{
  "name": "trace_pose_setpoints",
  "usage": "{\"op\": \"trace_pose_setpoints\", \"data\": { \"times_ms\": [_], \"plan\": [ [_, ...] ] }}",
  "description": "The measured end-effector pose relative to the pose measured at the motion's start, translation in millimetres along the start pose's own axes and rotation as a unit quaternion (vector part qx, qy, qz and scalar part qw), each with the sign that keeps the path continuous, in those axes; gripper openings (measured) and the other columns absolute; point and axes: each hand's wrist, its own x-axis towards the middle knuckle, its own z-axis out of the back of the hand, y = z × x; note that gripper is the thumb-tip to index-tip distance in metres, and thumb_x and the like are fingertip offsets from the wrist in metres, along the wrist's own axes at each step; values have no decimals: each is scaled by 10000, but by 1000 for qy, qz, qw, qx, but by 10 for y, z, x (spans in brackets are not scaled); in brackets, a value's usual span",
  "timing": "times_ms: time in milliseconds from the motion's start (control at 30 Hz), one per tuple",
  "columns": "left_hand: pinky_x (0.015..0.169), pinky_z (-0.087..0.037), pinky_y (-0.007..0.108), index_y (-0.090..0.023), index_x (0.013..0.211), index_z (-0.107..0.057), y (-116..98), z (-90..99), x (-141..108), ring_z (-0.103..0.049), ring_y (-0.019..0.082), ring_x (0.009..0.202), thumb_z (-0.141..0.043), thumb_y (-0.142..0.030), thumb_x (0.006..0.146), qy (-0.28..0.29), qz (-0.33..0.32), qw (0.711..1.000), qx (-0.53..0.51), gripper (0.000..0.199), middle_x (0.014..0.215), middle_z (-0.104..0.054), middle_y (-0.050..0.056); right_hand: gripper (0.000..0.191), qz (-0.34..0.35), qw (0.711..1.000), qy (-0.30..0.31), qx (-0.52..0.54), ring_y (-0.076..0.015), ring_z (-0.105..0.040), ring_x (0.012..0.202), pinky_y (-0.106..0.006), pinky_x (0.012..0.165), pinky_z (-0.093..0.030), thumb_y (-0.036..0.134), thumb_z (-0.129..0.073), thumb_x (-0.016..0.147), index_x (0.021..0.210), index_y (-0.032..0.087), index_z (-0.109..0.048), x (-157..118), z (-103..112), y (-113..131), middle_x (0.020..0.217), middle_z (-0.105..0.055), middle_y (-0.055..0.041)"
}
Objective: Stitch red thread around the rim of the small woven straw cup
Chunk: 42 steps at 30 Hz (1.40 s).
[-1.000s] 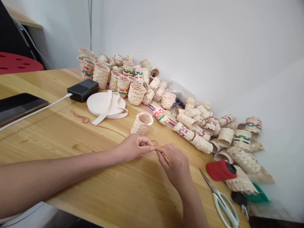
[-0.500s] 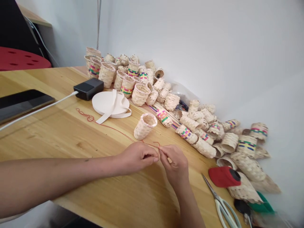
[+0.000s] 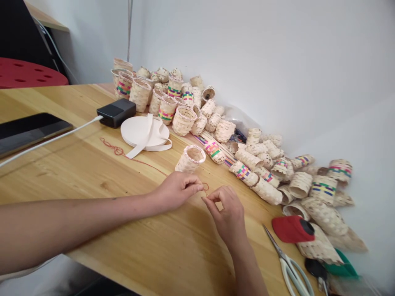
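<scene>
A thin red thread (image 3: 142, 162) runs from a loose tangle on the table to my left hand (image 3: 179, 190). That hand is closed, its thumb and forefinger pinching the thread. A small loop of it shows between the two hands. My right hand (image 3: 227, 211) pinches close by, fingertips at the thread's end; whether a needle is there too is too small to see. Just behind my left hand stands a small woven basket (image 3: 187, 160) upright, its rim bound with white tape and reddish stitches. My left hand hides its lower part.
Many woven baskets (image 3: 184, 121) are heaped along the wall. A roll of white tape (image 3: 132, 130), a black power bank (image 3: 116, 112) with a white cable, and a phone (image 3: 33, 130) lie leftward. Scissors (image 3: 286, 263) and a red thread cone (image 3: 290, 229) lie at right.
My left hand has risen slightly, now covering the basket's lower part. Its fingers have shifted up the thread, while my right fingertips sit a little lower and left. The view has shifted slightly.
</scene>
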Motion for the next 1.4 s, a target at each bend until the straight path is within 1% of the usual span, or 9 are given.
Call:
{"op": "trace_pose_setpoints", "data": {
  "times_ms": [200,400,500,600,700,800,1000,1200,1400],
  "plan": [
    [576,-314,215,-159,650,-590,37,3,23,-455,125,611,-494,-353,843,-6,7,1000,4,290,592,-512,-20,162,-2,1000,-14,17,-158,-515,684,-282,623,-404,212,-587,891,750,206,-508,0,24,5,704,-557,1],
    [566,-299,217,-149,628,-580,55,-3,29,-447,124,606,-495,-361,845,0,11,1000,11,315,579,-495,-18,134,16,996,-44,72,-185,-581,848,-336,754,-462,147,-599,872,781,209,-523,14,24,43,862,-620,-40],
    [554,-291,214,-149,626,-580,70,-14,27,-430,116,584,-505,-342,843,-1,9,1000,4,299,565,-476,-26,159,23,994,-65,90,-179,-605,814,-331,733,-478,128,-585,870,750,215,-529,21,25,62,833,-638,-31],
    [544,-290,212,-147,634,-596,84,-32,22,-439,115,585,-514,-335,848,6,9,1000,-3,297,566,-498,-25,146,-10,992,-81,97,-165,-619,734,-300,670,-490,159,-585,872,747,217,-538,-2,27,42,768,-639,-17],
    [539,-298,211,-145,629,-607,92,-43,18,-452,114,588,-517,-342,864,23,3,1000,-4,320,566,-516,-25,91,-82,988,-97,83,-168,-628,684,-300,657,-503,268,-627,852,903,213,-576,-50,37,-36,752,-646,-14],
    [574,-337,208,-150,697,-649,101,-37,21,-498,121,630,-522,-329,877,23,-4,999,-31,284,626,-585,-20,266,-131,986,-71,81,-176,-633,680,-312,673,-510,367,-626,846,1057,210,-587,-89,69,-151,761,-655,-18],
    [625,-372,214,-165,746,-683,109,-8,33,-557,138,698,-533,-265,880,-7,-12,998,-57,224,703,-650,-15,287,-180,973,-23,143,-189,-625,758,-304,671,-511,395,-595,870,1092,213,-598,-119,156,-259,845,-640,-55],
    [675,-390,216,-162,733,-657,79,5,40,-560,137,718,-521,-209,875,-28,-9,996,-89,202,707,-642,-20,285,-177,961,27,209,-176,-608,769,-297,706,-517,382,-569,893,1134,231,-557,-164,129,-270,846,-598,-41],
    [695,-393,213,-152,732,-654,79,-9,41,-547,134,727,-526,-215,869,-26,-15,993,-110,198,711,-626,-14,247,-223,929,-3,295,-150,-602,720,-243,662,-507,380,-627,860,1047,233,-559,-175,194,-282,796,-579,-14]
  ]
}}
